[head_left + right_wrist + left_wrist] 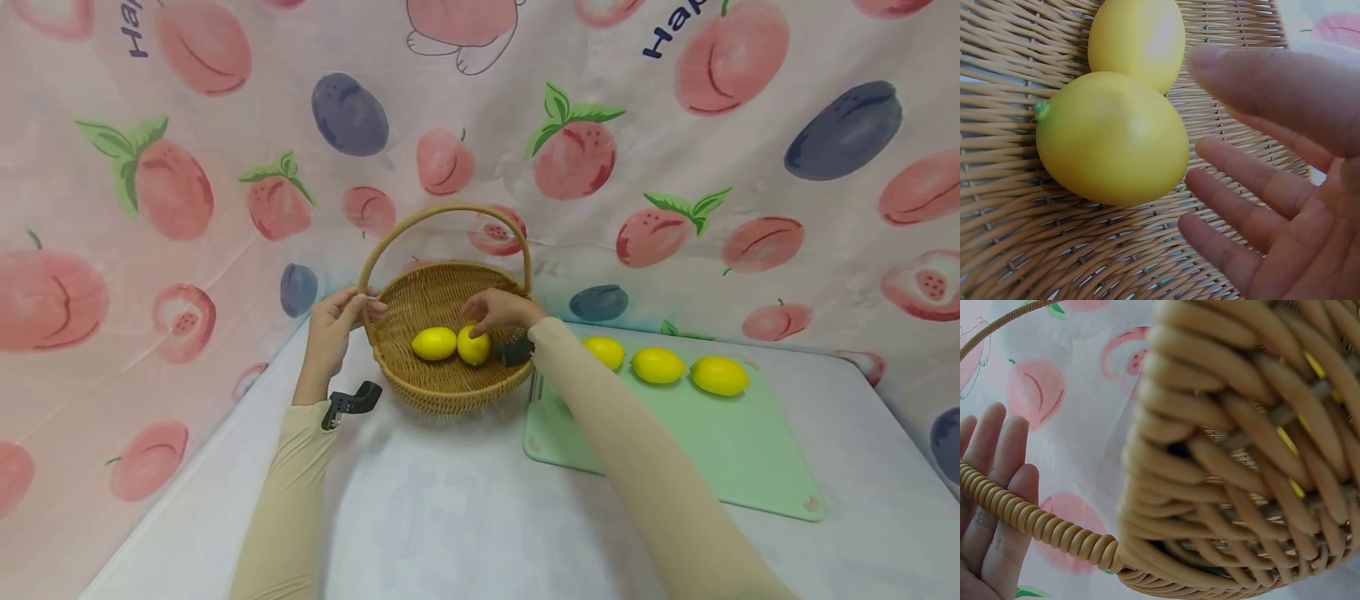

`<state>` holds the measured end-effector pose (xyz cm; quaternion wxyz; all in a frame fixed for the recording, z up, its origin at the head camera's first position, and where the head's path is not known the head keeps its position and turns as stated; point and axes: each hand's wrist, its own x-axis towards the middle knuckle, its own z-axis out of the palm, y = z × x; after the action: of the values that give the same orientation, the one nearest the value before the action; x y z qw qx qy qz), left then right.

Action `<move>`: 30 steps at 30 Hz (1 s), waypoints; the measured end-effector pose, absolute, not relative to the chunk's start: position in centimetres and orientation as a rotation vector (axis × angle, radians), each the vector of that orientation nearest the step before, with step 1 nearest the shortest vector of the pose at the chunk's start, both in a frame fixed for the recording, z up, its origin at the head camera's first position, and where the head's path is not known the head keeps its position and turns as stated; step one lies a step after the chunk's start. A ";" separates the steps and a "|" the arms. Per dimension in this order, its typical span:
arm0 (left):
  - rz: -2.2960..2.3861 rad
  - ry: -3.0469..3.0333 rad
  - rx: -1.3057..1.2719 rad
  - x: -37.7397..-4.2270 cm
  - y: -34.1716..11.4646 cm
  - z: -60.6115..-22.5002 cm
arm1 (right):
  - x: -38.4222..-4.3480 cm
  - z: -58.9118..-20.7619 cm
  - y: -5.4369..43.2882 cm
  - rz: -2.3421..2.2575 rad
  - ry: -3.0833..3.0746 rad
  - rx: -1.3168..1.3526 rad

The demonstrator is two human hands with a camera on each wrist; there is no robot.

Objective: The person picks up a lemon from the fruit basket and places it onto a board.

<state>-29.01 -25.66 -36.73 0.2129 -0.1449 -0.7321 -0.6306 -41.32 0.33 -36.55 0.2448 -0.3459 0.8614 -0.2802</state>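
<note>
A wicker basket (450, 400) with a tall arched handle (442, 208) stands at the back of the table. Inside it, two yellow lemons lie side by side: the left lemon (434, 343) and the right lemon (473, 345). My left hand (333, 325) holds the handle's left side low down, thumb in front; its long fingers (1007, 450) extend behind the handle in the left wrist view. Over the basket, my right hand (498, 310) has its fingers spread beside the nearer lemon (1113, 137), with a small gap visible in the right wrist view.
Right of the basket lies a pale green cutting board (750, 450). Several lemons (657, 365) sit along its far part, some partly covered by the right sleeve (637, 433). A fruit-printed cloth (480, 108) hangs behind the white table (450, 508).
</note>
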 end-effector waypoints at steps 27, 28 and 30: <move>-1.742 -2.035 -0.423 -29.2 -25.5 -36.6 | -40.9 -36.5 0.0 -0.556 2.454 -0.948; -1.744 -2.034 -0.425 -29.2 -25.5 -36.6 | -40.9 -36.5 0.0 -0.565 2.451 -0.948; -1.748 -2.031 -0.428 -29.2 -25.6 -36.6 | -40.8 -36.5 -0.1 -0.571 2.443 -0.944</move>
<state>-29.17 -25.57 -36.62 0.2123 -0.1542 -0.7315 -0.6293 -40.82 -0.07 -36.55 0.2283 -0.3430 0.8872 -0.2075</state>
